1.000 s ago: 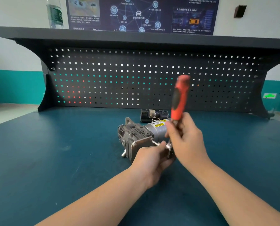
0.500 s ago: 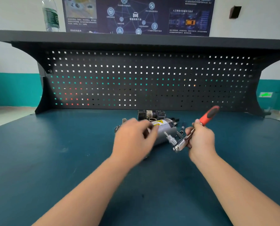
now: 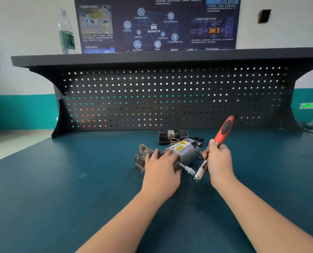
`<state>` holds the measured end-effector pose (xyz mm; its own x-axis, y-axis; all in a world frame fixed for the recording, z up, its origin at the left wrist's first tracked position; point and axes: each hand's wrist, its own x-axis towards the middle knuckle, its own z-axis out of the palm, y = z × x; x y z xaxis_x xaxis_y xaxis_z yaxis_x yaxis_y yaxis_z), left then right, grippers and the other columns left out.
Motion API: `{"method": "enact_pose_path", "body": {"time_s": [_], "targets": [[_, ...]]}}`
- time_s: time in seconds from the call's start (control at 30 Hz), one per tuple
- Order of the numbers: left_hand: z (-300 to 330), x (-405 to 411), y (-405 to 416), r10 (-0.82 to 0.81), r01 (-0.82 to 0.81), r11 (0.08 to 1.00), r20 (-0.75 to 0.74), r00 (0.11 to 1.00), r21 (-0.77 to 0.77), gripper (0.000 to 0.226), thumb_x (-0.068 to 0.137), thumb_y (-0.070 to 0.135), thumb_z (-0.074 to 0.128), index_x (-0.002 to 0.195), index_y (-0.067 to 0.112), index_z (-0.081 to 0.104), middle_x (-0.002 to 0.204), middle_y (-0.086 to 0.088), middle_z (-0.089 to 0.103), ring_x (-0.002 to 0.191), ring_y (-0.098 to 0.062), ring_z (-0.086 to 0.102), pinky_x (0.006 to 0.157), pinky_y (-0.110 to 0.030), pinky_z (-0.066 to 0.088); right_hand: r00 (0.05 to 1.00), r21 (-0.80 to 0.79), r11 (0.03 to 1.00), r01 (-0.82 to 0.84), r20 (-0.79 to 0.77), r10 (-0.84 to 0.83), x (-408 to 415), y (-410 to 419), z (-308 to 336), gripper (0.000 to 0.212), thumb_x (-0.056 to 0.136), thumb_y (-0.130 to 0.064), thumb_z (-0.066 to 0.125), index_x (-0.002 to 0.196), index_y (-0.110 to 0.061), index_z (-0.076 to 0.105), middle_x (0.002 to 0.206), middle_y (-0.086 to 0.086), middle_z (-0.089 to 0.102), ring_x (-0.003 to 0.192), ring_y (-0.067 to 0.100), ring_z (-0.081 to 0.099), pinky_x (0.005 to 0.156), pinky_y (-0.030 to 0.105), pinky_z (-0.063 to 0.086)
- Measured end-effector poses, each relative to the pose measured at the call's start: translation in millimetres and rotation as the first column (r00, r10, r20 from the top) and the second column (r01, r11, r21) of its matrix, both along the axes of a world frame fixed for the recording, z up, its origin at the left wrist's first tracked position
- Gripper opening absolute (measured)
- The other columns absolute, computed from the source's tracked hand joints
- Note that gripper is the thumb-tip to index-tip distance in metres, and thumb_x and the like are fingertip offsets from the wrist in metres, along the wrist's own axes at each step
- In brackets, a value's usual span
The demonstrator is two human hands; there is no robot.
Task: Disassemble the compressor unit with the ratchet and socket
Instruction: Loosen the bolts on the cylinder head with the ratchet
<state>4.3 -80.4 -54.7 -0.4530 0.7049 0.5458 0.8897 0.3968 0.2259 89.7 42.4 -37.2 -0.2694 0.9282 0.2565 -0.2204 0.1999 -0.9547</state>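
Nearest to the camera, two bare forearms reach forward over the blue-green workbench. The left hand lies on top of the compressor unit with its fingers spread and nearly straight; it presses down and does not curl around anything, most likely to stop the unit from rolling or turning when force comes on the bolt. The right hand is clenched around the ratchet low on the shaft, close to the metal head, so the red and black handle points up and away to the far right. This short grip looks suited to guiding the tool, not to strong pulling. From the ratchet head a socket with its extension reaches left toward the near side of the unit; I cannot tell if it sits fully on a bolt.

The unit lies on its side in the middle of the bench, finned end to the left. Just behind it lies a dark part. Farther back stands the pegboard, and a water bottle stands on the shelf above it.
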Motion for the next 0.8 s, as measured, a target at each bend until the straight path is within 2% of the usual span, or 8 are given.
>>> {"method": "enact_pose_path", "body": {"time_s": [0.1, 0.2, 0.27, 0.33, 0.43, 0.5, 0.53, 0.8], "targets": [[2, 15, 1, 0.036, -0.036, 0.999, -0.008, 0.999, 0.023, 0.035, 0.089, 0.032, 0.048, 0.124, 0.030, 0.052, 0.140, 0.010, 0.045, 0.137, -0.032, 0.026, 0.115, -0.048, 0.011, 1.000, -0.019, 1.000, 0.025, 0.007, -0.025, 5, 3, 3, 0.028, 0.100, -0.028, 0.040, 0.075, -0.017, 0.045, 0.056, -0.003, 0.048, 0.045, 0.007, 0.042, 0.046, 0.023, 0.034], [7, 27, -13, -0.088, 0.092, 0.950, -0.028, 0.996, 0.299, 0.029, 0.088, 0.022, 0.053, 0.116, 0.020, 0.060, 0.135, 0.005, 0.051, 0.135, -0.022, 0.031, 0.116, -0.037, 0.015, 1.000, -0.023, 1.000, 0.015, 0.016, -0.015, 8, 8, 4, 0.027, 0.100, -0.026, 0.039, 0.075, -0.017, 0.043, 0.057, -0.001, 0.046, 0.048, 0.011, 0.040, 0.048, 0.025, 0.032], [7, 48, -22, -0.222, 0.199, 0.851, -0.012, 0.975, 0.486, 0.013, 0.083, 0.017, 0.052, 0.089, 0.021, 0.063, 0.099, 0.012, 0.064, 0.101, -0.007, 0.054, 0.093, -0.018, 0.037, 0.999, -0.008, 1.000, -0.008, 0.042, 0.008, 9, 11, 3, 0.027, 0.100, -0.026, 0.039, 0.076, -0.016, 0.042, 0.059, -0.001, 0.045, 0.048, 0.011, 0.039, 0.048, 0.026, 0.031], [4, 74, -24, -0.273, 0.067, 0.859, 0.344, 0.898, 0.507, 0.010, 0.080, 0.021, 0.047, 0.078, 0.027, 0.055, 0.075, 0.014, 0.060, 0.070, 0.001, 0.053, 0.065, -0.010, 0.039, 0.997, 0.019, 0.999, -0.030, 0.066, 0.029, 8, 12, 3, 0.028, 0.101, -0.027, 0.039, 0.075, -0.016, 0.041, 0.060, -0.001, 0.044, 0.047, 0.011, 0.038, 0.047, 0.025, 0.031], [2, 96, -9, -0.220, -0.195, 0.934, 0.915, 0.339, 0.298, 0.004, 0.085, 0.022, 0.054, 0.083, 0.021, 0.052, 0.082, 0.001, 0.061, 0.072, -0.012, 0.058, 0.064, -0.021, 0.046, 0.994, 0.061, 0.997, -0.043, 0.099, 0.037, 6, 12, 4, 0.030, 0.102, -0.027, 0.038, 0.074, -0.015, 0.039, 0.058, 0.000, 0.043, 0.044, 0.011, 0.035, 0.039, 0.019, 0.031], [5, 96, 5, -0.347, -0.266, 0.911, 0.934, -0.086, 0.314, 0.011, 0.088, 0.022, 0.062, 0.086, 0.012, 0.057, 0.079, -0.005, 0.059, 0.068, -0.018, 0.057, 0.065, -0.025, 0.047, 0.994, 0.072, 0.997, -0.037, 0.101, 0.029, 6, 10, 5, 0.030, 0.101, -0.026, 0.038, 0.074, -0.013, 0.039, 0.057, 0.000, 0.043, 0.042, 0.010, 0.035, 0.035, 0.015, 0.029], [8, 94, 12, -0.410, -0.301, 0.887, 0.897, -0.167, 0.349, 0.012, 0.090, 0.022, 0.061, 0.085, 0.010, 0.059, 0.073, -0.003, 0.058, 0.061, -0.015, 0.055, 0.061, -0.023, 0.044, 0.994, 0.081, 0.996, -0.028, 0.105, 0.019, 5, 10, 5, 0.030, 0.101, -0.026, 0.038, 0.075, -0.013, 0.039, 0.056, 0.000, 0.043, 0.042, 0.010, 0.035, 0.034, 0.013, 0.028], [-7, 80, 37, -0.519, -0.378, 0.810, 0.848, -0.107, 0.448, 0.022, 0.099, 0.015, 0.044, 0.086, 0.009, 0.061, 0.085, -0.012, 0.059, 0.080, -0.023, 0.053, 0.069, -0.028, 0.045, 0.991, 0.061, 0.998, 0.010, 0.134, -0.018, 1, 14, 1, 0.029, 0.101, -0.027, 0.038, 0.075, -0.015, 0.040, 0.057, -0.001, 0.046, 0.041, 0.007, 0.039, 0.037, 0.017, 0.031]]}}
